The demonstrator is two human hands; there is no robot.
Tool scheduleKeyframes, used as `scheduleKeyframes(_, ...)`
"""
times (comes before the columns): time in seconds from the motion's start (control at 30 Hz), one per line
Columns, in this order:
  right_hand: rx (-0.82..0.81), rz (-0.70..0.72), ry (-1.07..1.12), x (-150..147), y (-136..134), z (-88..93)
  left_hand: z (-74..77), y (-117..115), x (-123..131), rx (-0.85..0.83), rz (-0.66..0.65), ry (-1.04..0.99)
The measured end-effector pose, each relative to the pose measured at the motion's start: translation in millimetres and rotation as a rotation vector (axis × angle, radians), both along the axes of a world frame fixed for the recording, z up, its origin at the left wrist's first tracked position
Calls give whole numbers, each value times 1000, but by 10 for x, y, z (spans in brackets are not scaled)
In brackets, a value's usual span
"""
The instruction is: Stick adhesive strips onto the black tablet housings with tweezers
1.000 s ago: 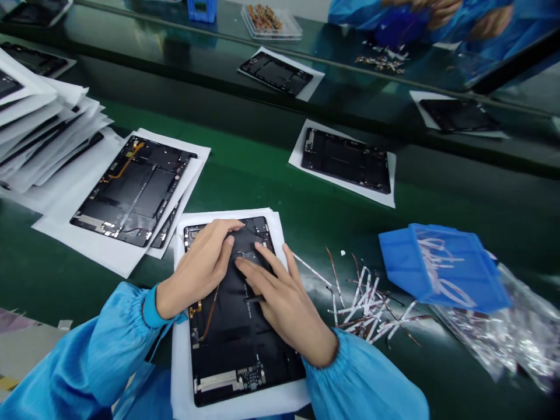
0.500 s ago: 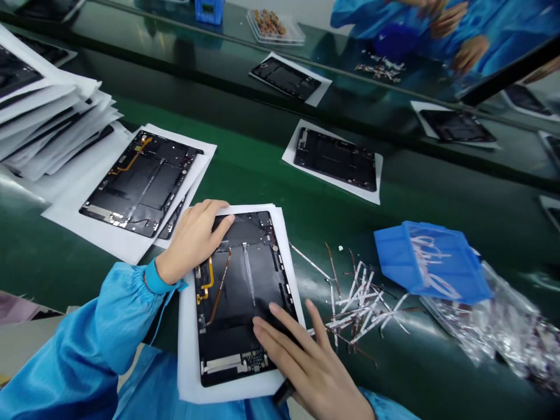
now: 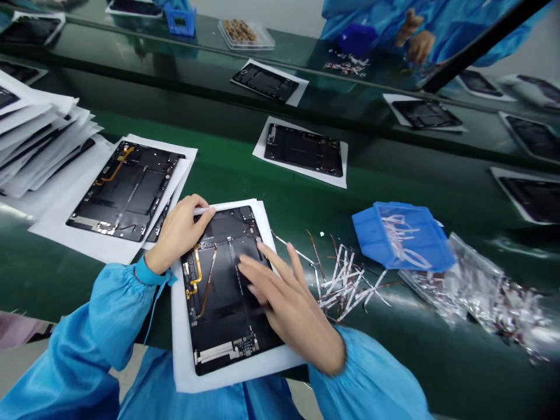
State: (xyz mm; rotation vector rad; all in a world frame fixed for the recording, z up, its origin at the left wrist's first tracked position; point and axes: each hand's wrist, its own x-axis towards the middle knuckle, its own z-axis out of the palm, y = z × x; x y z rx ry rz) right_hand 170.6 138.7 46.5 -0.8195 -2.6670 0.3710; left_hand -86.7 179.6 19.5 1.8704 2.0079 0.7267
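A black tablet back panel [image 3: 219, 291] lies on a white foam sheet [image 3: 181, 361] at the front of the bench, with a gold flex cable [image 3: 196, 274] along its left side. My left hand [image 3: 179, 233] sits on the panel's top-left corner, and its fingers hide whether it grips. My right hand [image 3: 291, 306] is spread over the panel's middle and is blurred. A slim black tool [image 3: 259, 310] shows dimly under its fingers.
A pile of white strips [image 3: 345, 286] lies right of the sheet, beside a tipped blue plastic bin [image 3: 400, 236] and a clear plastic bag [image 3: 472, 286]. Further panels on white sheets [image 3: 125, 192] and a paper stack [image 3: 44, 140] lie around. A mirror-like surface reflects blue sleeves beyond.
My left hand has shifted from the panel's upper middle to its top-left corner. My right hand went down toward the lower right, then back over the panel. The view has drifted.
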Motion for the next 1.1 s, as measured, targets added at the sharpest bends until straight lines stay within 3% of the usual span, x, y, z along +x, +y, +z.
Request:
scheduleKeyframes(0.17, 74, 136, -32, 460, -573, 3, -22, -9, 3, 17, 0, -16)
scheduleKeyframes(0.3, 172, 142, -87, 488, -778, -130, -48, -8, 3, 65, -8, -6)
scheduleKeyframes(0.57, 120, -19, 77, 288, -750, -214, -40, -21, -3, 152, -21, 72)
scheduleKeyframes(0.83, 189, -3, 88, 291, -774, -128, 119, -74, 34, 187, -59, 242)
scheduleKeyframes(1.1, 156, 30, 170, 272, -808, -269, 212, -92, 45, 196, -102, 395)
